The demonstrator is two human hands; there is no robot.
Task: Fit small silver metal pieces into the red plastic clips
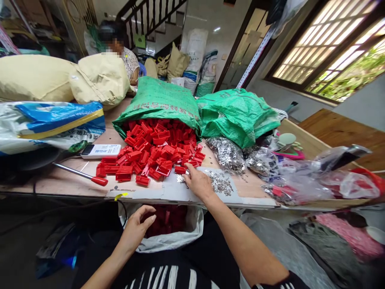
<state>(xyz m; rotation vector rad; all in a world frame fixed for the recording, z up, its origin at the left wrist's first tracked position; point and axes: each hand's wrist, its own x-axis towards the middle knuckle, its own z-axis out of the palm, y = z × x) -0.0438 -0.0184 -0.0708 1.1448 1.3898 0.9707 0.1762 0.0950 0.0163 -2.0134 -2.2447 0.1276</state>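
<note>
Glossy red plastic pieces [162,148], short and channel-shaped with squared edges, spill in a loose heap across the middle of the table [69,185]. At the heap's near right edge, the right hand [199,184] reaches down with bent fingers, its tips beside a red piece and among small, flat, shiny metal parts [222,182]; whether it pinches anything, I cannot tell. The metal parts lie scattered over a smooth, pale grey sheet [240,196], mostly to the right of that hand. The left hand [136,226] hangs below the near table edge, fingers loosely curved and the thumb apart from them, over the left side of a white sack [192,237] with a soft, folded rim and dark red contents in shadow.

Beyond the heap, the mouth of a crinkled green woven sack [164,96] gapes over more red pieces. To its right slumps a second, wrinkled green bag [237,110], with a clear plastic bag [227,155] bulging with metal bits in front of it. On the left lie a metal rod with a rounded red handle [99,181], a flat white box [104,150] and a slick blue-and-white bag [57,124]. Plump beige sacks [100,80] stand farther back, where a person in a dotted top [130,62] is partly hidden behind them.
</note>
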